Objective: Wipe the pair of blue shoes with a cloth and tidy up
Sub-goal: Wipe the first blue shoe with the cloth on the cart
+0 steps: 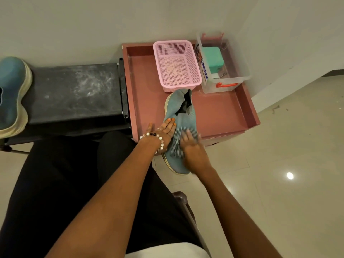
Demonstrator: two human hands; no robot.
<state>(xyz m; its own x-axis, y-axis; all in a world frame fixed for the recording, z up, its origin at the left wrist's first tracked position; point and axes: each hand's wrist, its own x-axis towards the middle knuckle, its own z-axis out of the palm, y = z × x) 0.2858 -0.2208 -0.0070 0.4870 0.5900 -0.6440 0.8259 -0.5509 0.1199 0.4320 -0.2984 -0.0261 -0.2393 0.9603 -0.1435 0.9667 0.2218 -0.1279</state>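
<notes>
Head view | red tray table [223, 112]: blue shoe [181, 116] overhangs its near edge | left hand [163, 134] flat, steadying shoe | right hand [191, 146] blurred, presses striped cloth [176, 144]; grip unclear | advice: brace firmly, short strokes toward toe.

Dim, warm indoor light — lamp glare on the floor tiles [290, 175] — right hand [193, 146] motion-blurred.

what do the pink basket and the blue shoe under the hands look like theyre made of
The pink lattice basket looks like moulded plastic: uniform colour, regular perforated grid, slight sheen. The blue slip-on shoe appears to have a knitted fabric upper, matte and ribbed at the collar, with a pale, probably rubber, sole edge.
</notes>
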